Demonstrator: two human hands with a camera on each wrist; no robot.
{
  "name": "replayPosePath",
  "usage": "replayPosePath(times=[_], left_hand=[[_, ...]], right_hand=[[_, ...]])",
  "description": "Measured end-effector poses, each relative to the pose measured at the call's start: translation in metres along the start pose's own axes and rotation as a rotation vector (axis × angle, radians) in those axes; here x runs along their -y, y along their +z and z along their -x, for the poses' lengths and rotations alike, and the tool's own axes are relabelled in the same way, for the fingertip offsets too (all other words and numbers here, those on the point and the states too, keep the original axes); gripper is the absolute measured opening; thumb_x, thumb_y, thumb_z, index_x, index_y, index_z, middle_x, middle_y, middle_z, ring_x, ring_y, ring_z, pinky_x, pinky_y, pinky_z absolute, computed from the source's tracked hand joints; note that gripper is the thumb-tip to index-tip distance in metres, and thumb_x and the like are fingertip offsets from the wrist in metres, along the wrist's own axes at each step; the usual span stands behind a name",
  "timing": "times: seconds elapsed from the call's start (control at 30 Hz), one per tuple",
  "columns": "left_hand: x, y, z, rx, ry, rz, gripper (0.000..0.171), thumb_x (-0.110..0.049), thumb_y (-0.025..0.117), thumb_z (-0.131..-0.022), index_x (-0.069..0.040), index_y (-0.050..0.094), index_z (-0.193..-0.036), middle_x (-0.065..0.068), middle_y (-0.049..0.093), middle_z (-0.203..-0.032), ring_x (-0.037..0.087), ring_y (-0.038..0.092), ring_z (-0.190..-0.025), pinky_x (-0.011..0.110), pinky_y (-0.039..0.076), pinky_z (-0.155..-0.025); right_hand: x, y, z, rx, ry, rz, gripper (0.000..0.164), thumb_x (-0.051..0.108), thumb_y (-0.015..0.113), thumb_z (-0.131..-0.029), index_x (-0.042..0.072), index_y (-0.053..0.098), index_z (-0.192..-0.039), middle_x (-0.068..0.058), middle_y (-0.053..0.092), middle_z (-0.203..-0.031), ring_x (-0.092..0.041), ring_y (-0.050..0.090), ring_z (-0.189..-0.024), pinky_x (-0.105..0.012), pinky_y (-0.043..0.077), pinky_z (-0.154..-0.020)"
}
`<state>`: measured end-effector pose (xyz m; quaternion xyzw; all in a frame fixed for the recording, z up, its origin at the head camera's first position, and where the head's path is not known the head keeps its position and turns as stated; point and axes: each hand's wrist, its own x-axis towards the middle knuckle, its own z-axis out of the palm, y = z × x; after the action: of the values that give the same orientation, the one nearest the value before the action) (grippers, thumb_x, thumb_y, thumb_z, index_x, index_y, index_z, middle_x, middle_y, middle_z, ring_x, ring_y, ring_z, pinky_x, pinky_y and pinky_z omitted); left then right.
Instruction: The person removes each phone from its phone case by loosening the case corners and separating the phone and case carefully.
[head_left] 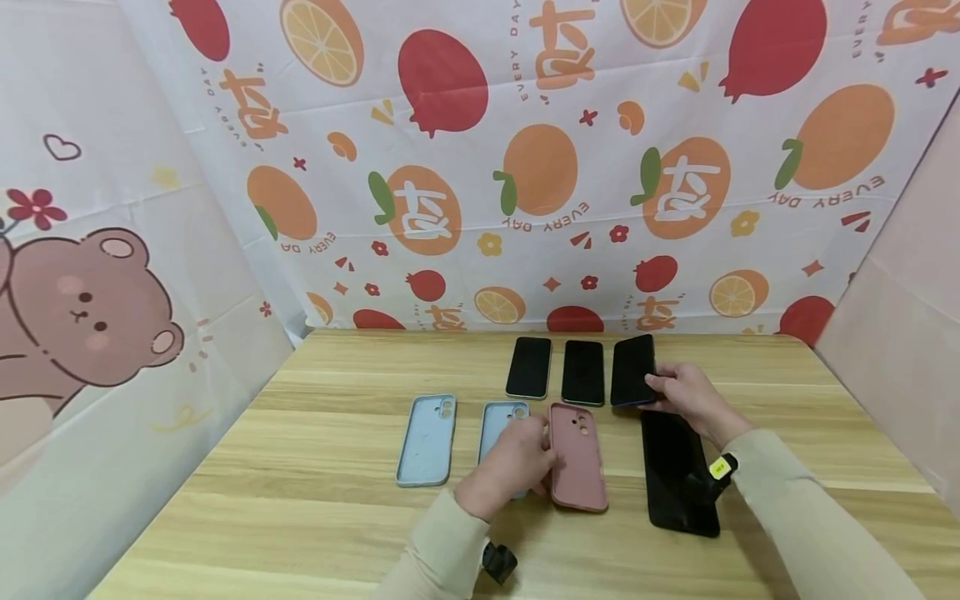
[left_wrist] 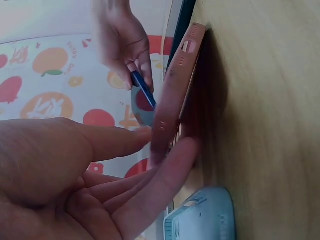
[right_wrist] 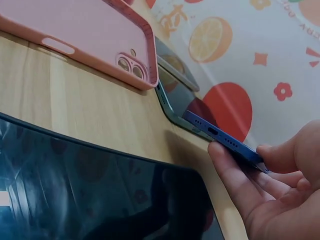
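Note:
My left hand (head_left: 516, 457) pinches the left edge of a pink phone case (head_left: 579, 471), open side up, with camera holes near its top. In the left wrist view that case (left_wrist: 175, 90) stands slightly raised off the wood, between thumb and fingers. My right hand (head_left: 690, 398) holds a dark phone (head_left: 632, 371) by its right edge and lower corner. The right wrist view shows the phone's blue edge (right_wrist: 225, 137) with its charging port, tilted between thumb and fingers. A light blue case (head_left: 495, 425) lies partly hidden behind my left hand.
Another light blue case (head_left: 427, 442) lies farther left. Two phones, one (head_left: 529, 367) beside the other (head_left: 582, 372), lie at the back. A large black glossy tablet (head_left: 671, 467) sits under my right forearm. A fruit-print cloth (head_left: 480, 183) hangs behind the wooden table (head_left: 315, 500).

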<state>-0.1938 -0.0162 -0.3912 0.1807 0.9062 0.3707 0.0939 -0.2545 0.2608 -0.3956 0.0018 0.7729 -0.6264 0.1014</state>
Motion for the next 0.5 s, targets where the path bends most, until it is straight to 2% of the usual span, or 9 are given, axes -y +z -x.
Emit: replayPosePath(times=[0.3, 0.5], left_hand=[[-0.002, -0.002, 0.001, 0.005, -0.044, -0.044, 0.035, -0.004, 0.064, -0.094, 0.008, 0.056, -0.126, 0.004, 0.066, -0.066, 0.015, 0.064, -0.049, 0.022, 0.045, -0.043], [-0.002, -0.003, 0.002, 0.004, -0.050, -0.056, 0.035, -0.007, 0.061, -0.095, 0.008, 0.056, -0.126, 0.000, 0.060, -0.058, 0.011, 0.058, -0.044, 0.021, 0.041, -0.042]], right_hand=[[-0.006, -0.002, -0.008, 0.028, 0.028, -0.010, 0.049, 0.007, 0.035, -0.107, -0.021, 0.024, -0.145, -0.043, 0.036, -0.143, -0.024, 0.065, -0.109, -0.033, 0.058, -0.088], [-0.007, -0.004, -0.013, 0.032, 0.048, -0.015, 0.055, 0.010, 0.033, -0.108, -0.020, 0.013, -0.148, -0.044, 0.026, -0.148, -0.034, 0.059, -0.119, -0.036, 0.057, -0.091]])
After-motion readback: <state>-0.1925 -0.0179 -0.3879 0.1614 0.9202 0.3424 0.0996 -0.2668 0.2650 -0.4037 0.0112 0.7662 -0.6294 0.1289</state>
